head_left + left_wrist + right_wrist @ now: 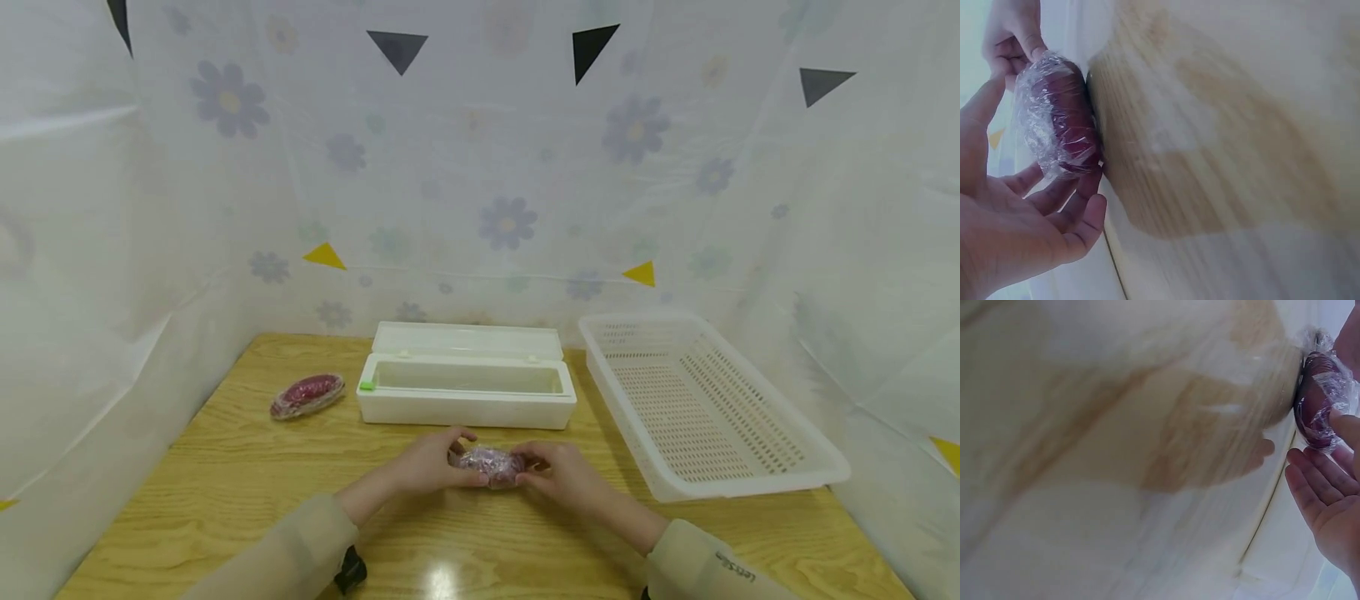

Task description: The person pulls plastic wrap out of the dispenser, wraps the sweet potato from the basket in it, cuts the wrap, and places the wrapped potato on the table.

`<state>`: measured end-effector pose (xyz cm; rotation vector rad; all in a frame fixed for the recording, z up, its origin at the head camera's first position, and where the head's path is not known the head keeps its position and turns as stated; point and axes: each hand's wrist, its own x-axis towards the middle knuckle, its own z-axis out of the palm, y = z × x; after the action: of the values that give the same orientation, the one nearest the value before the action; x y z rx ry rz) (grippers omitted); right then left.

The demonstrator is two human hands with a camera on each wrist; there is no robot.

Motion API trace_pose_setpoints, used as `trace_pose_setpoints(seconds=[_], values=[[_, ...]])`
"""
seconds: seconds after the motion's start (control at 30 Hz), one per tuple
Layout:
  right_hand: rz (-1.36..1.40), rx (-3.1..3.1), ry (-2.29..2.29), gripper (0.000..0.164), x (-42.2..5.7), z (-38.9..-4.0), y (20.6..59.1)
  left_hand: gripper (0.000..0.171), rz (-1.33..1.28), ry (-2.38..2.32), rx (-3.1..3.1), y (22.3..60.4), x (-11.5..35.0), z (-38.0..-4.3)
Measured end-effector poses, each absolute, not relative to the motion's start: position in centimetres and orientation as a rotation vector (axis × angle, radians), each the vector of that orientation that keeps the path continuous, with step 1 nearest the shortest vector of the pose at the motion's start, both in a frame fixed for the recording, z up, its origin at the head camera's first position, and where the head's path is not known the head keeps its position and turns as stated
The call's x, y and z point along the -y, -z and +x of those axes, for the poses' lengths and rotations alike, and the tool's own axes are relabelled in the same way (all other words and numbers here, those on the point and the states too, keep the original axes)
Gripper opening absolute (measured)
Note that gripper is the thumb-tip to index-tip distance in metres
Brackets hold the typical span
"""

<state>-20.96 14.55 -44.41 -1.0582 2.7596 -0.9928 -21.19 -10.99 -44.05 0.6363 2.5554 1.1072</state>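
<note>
A purple-red oblong vegetable (491,465) wrapped in crinkled cling film lies on the wooden table in front of me. My left hand (438,462) holds its left end between thumb and fingers. At the other end, my right hand (562,475) pinches the film with thumb and fingertips. In the left wrist view, loose film bunches up along one side of the vegetable (1072,125), and its dark skin shows through. Just behind the hands stands a long white cling film dispenser (465,408), lid up, with a green slider (367,386) at its left.
A second wrapped purple-red vegetable (307,396) lies at the left, beside the dispenser. On the right stands a large white perforated basket (637,450). Flower-printed white sheeting (450,167) encloses the table (225,500) at the back and sides.
</note>
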Motion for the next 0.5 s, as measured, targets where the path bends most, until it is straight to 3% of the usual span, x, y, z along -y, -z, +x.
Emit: trace_pose_setpoints(seconds=[0.13,0.33,0.5], values=[[-1.128,-2.777,0.951,0.031,-14.5,-20.8,44.3,0.064,0.688,-1.09,-2.485,43.6,10.4,-21.5],[-1.21,-2.797,0.91,0.031,-14.3,-20.5,44.2,0.038,0.744,-1.109,-2.397,43.4,10.1,-22.0],[-1.246,-2.754,0.944,0.036,-14.3,-20.4,44.2,0.033,0.713,-1.117,-2.351,43.5,9.9,-22.3]])
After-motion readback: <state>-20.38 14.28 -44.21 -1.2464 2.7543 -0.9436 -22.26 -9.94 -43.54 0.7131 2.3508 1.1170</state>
